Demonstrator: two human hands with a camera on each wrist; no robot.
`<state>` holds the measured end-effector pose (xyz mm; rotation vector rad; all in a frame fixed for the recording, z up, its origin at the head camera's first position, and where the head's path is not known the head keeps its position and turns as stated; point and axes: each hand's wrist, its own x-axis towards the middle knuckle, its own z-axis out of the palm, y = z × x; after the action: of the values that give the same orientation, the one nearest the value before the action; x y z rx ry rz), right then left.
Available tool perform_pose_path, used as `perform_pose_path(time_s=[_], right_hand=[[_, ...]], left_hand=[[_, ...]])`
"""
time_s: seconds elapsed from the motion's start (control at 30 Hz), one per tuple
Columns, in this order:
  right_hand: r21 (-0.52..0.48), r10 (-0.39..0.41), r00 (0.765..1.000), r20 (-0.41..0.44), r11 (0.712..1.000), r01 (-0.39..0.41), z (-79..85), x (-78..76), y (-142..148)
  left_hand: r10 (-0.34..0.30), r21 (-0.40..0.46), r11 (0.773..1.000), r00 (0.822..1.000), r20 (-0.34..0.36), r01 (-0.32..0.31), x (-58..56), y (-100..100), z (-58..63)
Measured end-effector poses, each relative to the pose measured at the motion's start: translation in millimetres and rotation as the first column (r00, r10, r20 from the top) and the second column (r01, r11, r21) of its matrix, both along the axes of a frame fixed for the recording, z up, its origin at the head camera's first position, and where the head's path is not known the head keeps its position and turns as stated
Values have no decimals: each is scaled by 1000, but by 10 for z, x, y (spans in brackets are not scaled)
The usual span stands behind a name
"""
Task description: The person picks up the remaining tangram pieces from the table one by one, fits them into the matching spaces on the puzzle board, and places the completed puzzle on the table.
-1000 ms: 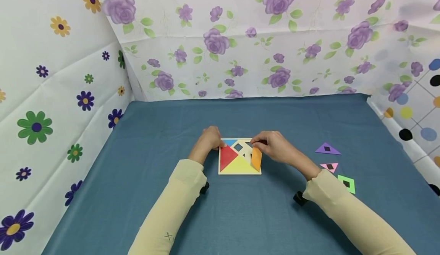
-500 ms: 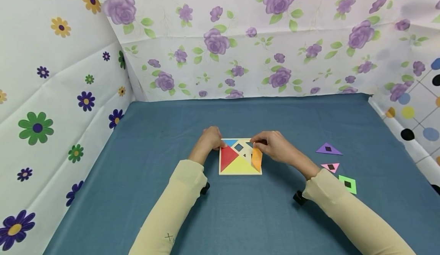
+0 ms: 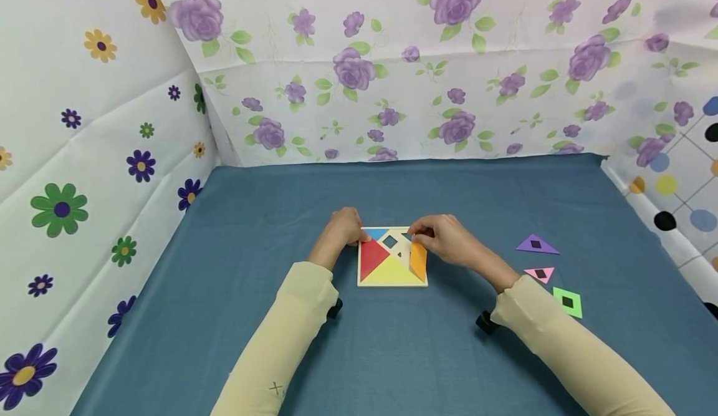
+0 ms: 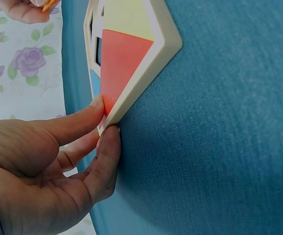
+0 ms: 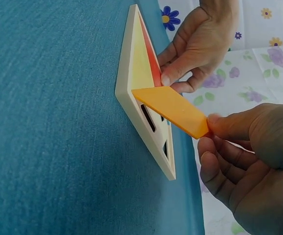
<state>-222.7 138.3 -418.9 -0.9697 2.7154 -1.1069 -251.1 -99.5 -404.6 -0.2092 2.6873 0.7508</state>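
Observation:
A square tangram board (image 3: 401, 251) lies on the blue cloth, with a red triangle (image 3: 371, 259), a yellow triangle (image 3: 394, 272) and a blue triangle (image 3: 377, 233) set in it. My left hand (image 3: 344, 227) grips the board's far left corner, thumb on top at the red and blue pieces, fingers at the outer edge. My right hand (image 3: 449, 238) pinches one end of an orange parallelogram piece (image 5: 173, 107) between thumb and fingers. That piece is tilted up; its other end is down at the board's right side, by the yellow triangle. Cutouts show in the bare part of the board.
To the right lie a purple triangle (image 3: 526, 245), a pink triangle (image 3: 531, 272) and a green square (image 3: 574, 309), each with a dark square at its middle. The right sleeve (image 3: 550, 328) passes close to the green square. Flowered sheets (image 3: 314, 67) stand behind and at the sides.
Almost nothing differs. The orange piece shifts very slightly in the right hand, still tilted over the board; the left hand stays at the corner.

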Motion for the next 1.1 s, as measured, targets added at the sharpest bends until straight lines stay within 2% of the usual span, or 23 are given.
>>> perform_pose_path(time_s=[1.1], right_hand=[[36, -12, 999, 40, 999, 10, -132, -93, -72]], left_hand=[[2, 15, 1000, 1000, -12, -2, 12, -5, -7]])
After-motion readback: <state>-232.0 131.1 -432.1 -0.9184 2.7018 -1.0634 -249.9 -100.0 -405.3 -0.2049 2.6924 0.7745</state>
